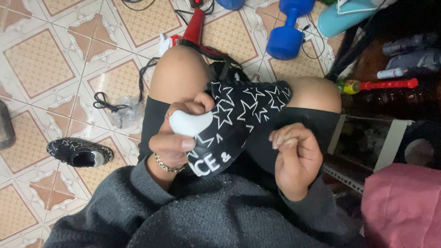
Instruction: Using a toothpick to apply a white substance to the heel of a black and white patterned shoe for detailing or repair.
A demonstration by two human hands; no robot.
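Two bare hands are working over the lap of a seated person in a grey sweater [220, 211] and dark shorts.

Tiled floor [41, 59] — patterned in cream and orange — is carrying most of the clutter. Blue dumbbell [288, 34] is lying near the top edge, well apart from the hands. Red hair dryer [195, 25] is resting just beyond the left knee, its black cord [108, 103] trailing across the tiles. Pink fabric [404, 206] is bunching at the lower right corner. Second shoe [79, 152], matching the first, is sitting alone on the floor to the left.

Black shoe [243, 119], printed with white stars, is lying across the lap with its sole side turned up. Left hand [177, 138], a chain bracelet at its wrist, is closing round the white heel end, thumb pressing on the white part. Right hand [294, 156] is hovering just beside the shoe, not touching it, fingers curling in narrowly with the tips pinching together; whether something small is between them I cannot tell.

Step in hand, by my judgement: steadying the shoe while the right hand is readying. Next move is calling for a firm left grip and fine right-hand placement.
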